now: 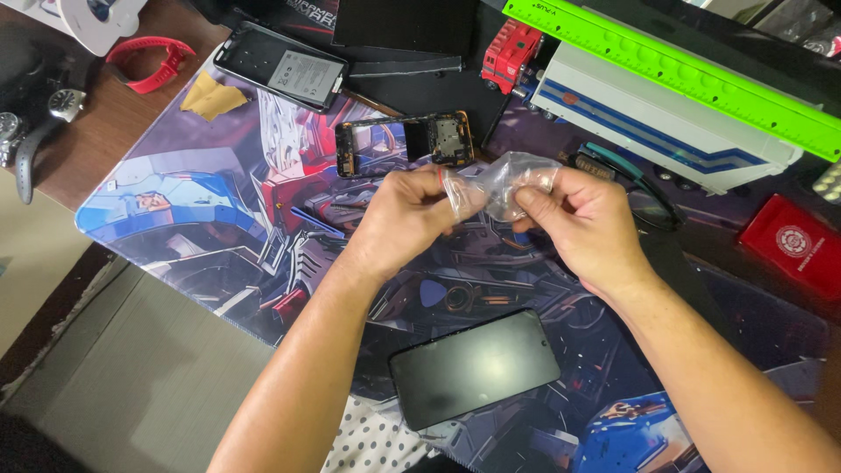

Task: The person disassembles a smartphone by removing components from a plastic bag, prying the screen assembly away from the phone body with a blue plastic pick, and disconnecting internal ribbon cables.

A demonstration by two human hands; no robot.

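Both hands meet above the printed desk mat [175, 219], working 1 small clear plastic bag [504, 180]. The left hand [407, 219] pinches its near edge between thumb and forefinger; the right hand [583, 223] grips the opposite side with its fingertips [543, 182], so the bag is stretched between the 2 sets of fingers. I judge it is being opened or emptied; whether anything is inside is unclear, and no small part lies out beside it.

Just beyond the fingers lies 1 stripped phone frame [405, 142], and further beyond the left fingers 1 phone back with battery [282, 66], so disassembly looks done. Below the hands, towards the wrists, lies 1 dark phone screen panel [475, 366], not yet fitted. Beyond the right fingers are 1 toy truck [648, 118] and 1 green ruler [674, 66]; right of them, 1 red box [793, 245].
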